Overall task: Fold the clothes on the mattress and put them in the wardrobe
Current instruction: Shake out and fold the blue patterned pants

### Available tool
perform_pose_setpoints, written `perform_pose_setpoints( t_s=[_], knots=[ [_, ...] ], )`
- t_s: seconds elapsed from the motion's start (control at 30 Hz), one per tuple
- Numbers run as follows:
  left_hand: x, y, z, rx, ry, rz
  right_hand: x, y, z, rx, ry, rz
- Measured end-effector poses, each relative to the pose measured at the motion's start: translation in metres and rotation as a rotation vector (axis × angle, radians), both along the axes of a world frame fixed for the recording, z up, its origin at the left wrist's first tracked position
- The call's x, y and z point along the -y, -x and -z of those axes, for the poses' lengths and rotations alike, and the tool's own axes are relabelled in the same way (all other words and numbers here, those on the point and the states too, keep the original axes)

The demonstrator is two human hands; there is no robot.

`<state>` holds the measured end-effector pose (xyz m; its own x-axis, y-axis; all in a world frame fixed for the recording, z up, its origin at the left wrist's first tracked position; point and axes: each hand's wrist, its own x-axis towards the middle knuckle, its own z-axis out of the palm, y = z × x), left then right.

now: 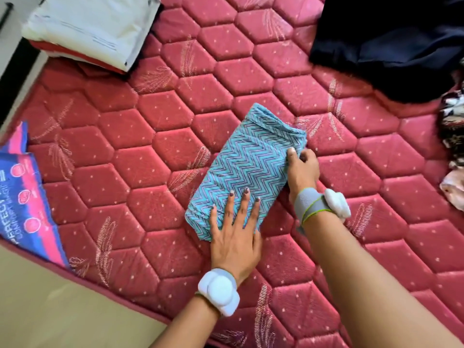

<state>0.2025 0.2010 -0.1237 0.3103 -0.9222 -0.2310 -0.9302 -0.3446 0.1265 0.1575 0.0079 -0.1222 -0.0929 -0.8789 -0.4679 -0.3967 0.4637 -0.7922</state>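
my right hand [301, 169] pinches the 3 o'clock edge of the folded teal zigzag cloth [247, 169], thumb on top. my left hand [234, 232] lies flat with straight fingers, pressing its 6 o'clock end. i see the cloth at the middle of the red quilted mattress [150, 146]. a dark garment [391, 41] sits at 1 o'clock, white packets [93, 26] at 11, a blue-pink label [25, 197] at 9.
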Motion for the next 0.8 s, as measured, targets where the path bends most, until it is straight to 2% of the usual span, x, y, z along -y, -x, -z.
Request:
perform_pose_setpoints(
  t_s=[0.07, 0.17, 0.27, 0.37, 0.43, 0.47, 0.53, 0.6, 0.63, 0.7, 0.8],
  knots=[
    [0.001, -0.001, -0.004, 0.008, 0.007, 0.006, 0.004, 0.002, 0.003, -0.048, 0.015, -0.018],
    [0.017, -0.004, -0.005, 0.025, 0.044, -0.076, 0.004, -0.009, -0.006, -0.002, -0.041, -0.119],
    [0.023, -0.002, 0.011, 0.034, -0.023, -0.131, 0.001, -0.006, -0.002, -0.011, -0.005, -0.139],
    [0.025, -0.003, 0.019, 0.007, -0.049, -0.143, 0.001, -0.001, -0.001, 0.194, -0.064, 0.0],
    [0.025, -0.007, 0.011, -0.026, 0.019, -0.128, -0.01, 0.005, 0.005, 0.378, -0.118, 0.077],
    [0.024, -0.013, 0.007, -0.063, 0.085, -0.17, -0.021, 0.007, 0.004, 0.45, -0.146, 0.095],
    [0.031, -0.034, -0.001, -0.128, 0.211, -0.404, -0.044, 0.008, 0.004, 0.522, -0.217, 0.081],
    [0.039, -0.064, -0.005, -0.083, 0.252, -0.635, -0.065, 0.0, 0.002, 0.509, -0.232, 0.024],
    [0.045, -0.082, -0.011, -0.086, 0.226, -0.654, -0.071, -0.007, 0.0, 0.511, -0.229, 0.02],
    [0.059, -0.113, -0.017, -0.276, 0.057, -0.583, -0.075, -0.019, -0.01, 0.55, -0.251, 0.037],
    [0.067, -0.163, -0.025, -0.797, -0.19, -0.496, -0.076, -0.049, -0.031, 0.605, -0.294, -0.008]
  ],
)
